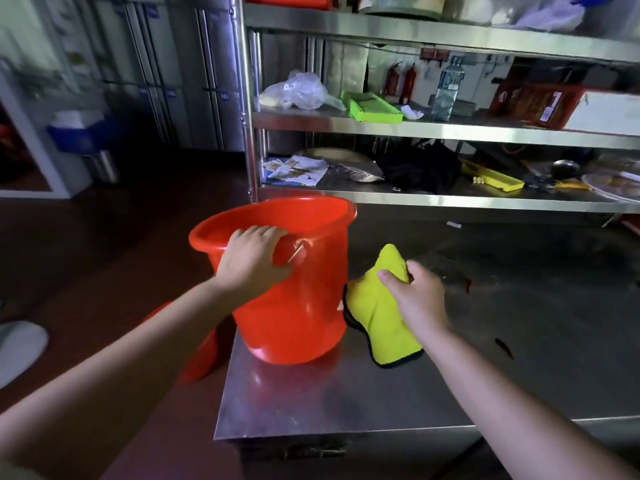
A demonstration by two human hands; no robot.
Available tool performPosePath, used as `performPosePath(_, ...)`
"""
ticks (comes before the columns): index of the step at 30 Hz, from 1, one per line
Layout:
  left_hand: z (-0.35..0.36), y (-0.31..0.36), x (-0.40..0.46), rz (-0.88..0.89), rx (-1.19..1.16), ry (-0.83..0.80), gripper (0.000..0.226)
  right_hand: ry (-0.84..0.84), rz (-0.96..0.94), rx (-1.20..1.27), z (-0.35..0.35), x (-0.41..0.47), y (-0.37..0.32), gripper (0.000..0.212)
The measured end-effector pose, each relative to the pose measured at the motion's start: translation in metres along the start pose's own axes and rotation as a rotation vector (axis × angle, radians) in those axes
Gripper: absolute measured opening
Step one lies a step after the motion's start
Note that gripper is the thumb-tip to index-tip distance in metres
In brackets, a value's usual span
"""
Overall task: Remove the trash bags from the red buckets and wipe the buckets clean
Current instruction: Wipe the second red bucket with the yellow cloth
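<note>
At far left, partly hidden behind our left forearm, we see a second red bucket [202,358] below the table edge; its contents are out of sight. Our left hand [251,263] curls its fingers over the near rim of the red bucket [304,306], which stands on the steel table [311,403] near its left corner, no bag visible inside. Just right, our right hand [417,299] pinches the yellow cloth [375,311] beside the bucket's wall.
</note>
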State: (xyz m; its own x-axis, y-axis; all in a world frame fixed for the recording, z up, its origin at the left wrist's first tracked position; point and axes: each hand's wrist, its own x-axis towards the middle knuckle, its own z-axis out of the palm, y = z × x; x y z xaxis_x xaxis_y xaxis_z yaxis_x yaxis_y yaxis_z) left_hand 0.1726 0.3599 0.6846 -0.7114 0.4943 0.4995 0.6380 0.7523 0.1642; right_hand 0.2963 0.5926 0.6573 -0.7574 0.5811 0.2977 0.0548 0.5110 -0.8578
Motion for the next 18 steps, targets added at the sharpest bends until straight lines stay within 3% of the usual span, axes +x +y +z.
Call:
performPosePath(4, -0.036, -0.018, 0.027, -0.212, -0.352, -0.170, 0.053, 0.147, -0.252, -0.130, 0.005, 0.017, -0.043, 0.047)
performPosePath(8, -0.041, -0.031, 0.033, -0.434, -0.847, -0.254, 0.037, 0.193, -0.641, -0.609, 0.024, 0.022, -0.082, 0.027)
performPosePath(11, -0.029, -0.041, 0.037, -0.459, -0.900, -0.267, 0.035, -0.165, -0.714, -0.866, 0.054, 0.013, -0.095, 0.029)
performPosePath(14, -0.014, -0.057, 0.039, -0.436, -0.860, -0.317, 0.031, -0.525, -0.697, -0.852, 0.078, -0.001, -0.083, 0.045)
performPosePath(18, 0.002, -0.088, 0.049, -0.443, -0.820, -0.370, 0.036, -0.711, -0.763, -0.788, 0.086, -0.004, -0.063, 0.062)
